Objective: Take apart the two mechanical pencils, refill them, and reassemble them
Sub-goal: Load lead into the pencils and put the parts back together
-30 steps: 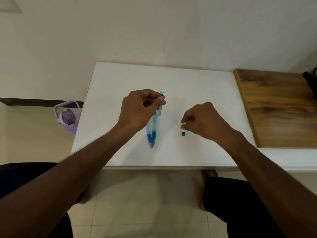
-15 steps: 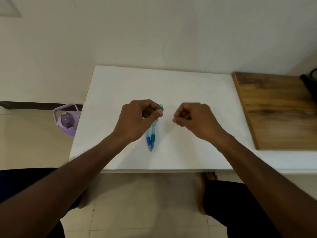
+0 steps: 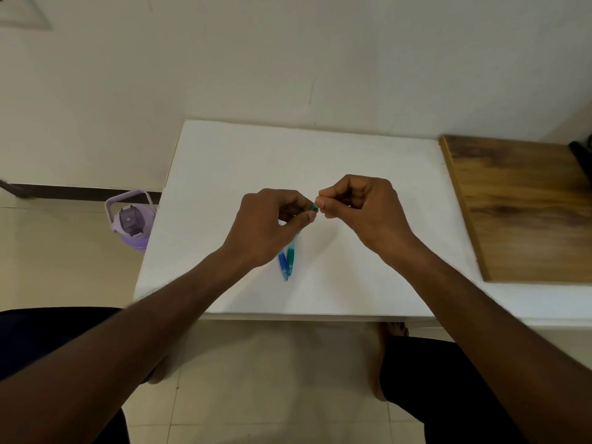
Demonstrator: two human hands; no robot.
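Head view is showing the left hand (image 3: 269, 225) gripping the green pencil (image 3: 291, 249) over the white table (image 3: 352, 155), just above the blue pencil (image 3: 283, 262), while the right hand (image 3: 358, 203) is pinching something tiny at its top end, likely recapping, needing careful alignment.
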